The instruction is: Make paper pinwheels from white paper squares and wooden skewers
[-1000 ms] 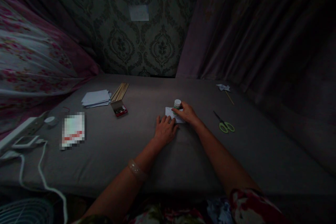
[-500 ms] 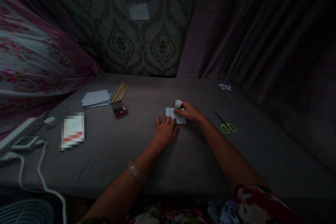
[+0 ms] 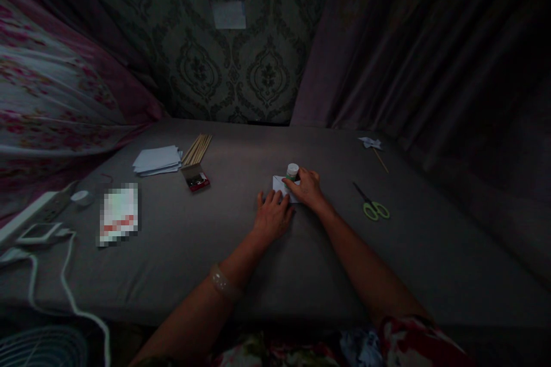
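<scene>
Right grip [image 3: 308, 186] curled round white-topped tube [image 3: 292, 171]; left hand [image 3: 272, 213] spread palm-down, touching paper [image 3: 279, 184].

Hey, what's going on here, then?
A person is working over a small piece of white paper with both hands. The right hand grips a small white-topped container upright over the paper, while the left hand lies at its near edge. Green-handled scissors and a white pinwheel-like shape on a stick lie to the right; a paper stack and wooden sticks lie to the left.
</scene>
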Motion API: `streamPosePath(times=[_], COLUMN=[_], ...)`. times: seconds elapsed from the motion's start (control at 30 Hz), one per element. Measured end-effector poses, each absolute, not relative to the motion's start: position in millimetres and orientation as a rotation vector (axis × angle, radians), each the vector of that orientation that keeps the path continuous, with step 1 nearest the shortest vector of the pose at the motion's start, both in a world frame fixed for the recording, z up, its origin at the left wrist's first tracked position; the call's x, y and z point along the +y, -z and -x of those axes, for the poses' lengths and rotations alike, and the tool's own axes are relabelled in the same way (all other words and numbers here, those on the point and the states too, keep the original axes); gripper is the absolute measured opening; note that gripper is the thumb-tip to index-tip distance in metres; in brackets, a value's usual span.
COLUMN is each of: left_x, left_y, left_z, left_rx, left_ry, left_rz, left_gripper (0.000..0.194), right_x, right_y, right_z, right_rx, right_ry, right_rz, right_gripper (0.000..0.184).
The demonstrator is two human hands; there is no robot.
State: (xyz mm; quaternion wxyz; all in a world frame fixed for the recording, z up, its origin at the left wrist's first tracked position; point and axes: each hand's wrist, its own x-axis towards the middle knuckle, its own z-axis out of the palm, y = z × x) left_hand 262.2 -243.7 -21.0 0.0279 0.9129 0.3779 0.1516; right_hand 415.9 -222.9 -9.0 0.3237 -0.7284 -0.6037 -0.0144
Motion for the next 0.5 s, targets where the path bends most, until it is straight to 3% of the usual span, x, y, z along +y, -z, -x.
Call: streamPosePath(times=[0.33,0.5], left_x=[-243,-244], left_y=[23,21], left_z=[-263,-262], left_rx=[1.166,1.178], left_ry=[-0.458,-0.46], left_rz=[-2.799,-2.796], left_gripper=[0.04,0.039], right_x=[-205,-213], right_y=[3,3], right_z=[-454,-443], right_rx=[-1.789,-1.758], right_ry=[-0.582,-0.342], right_rz=[1.626,1.72], right_gripper=[0.026,0.024])
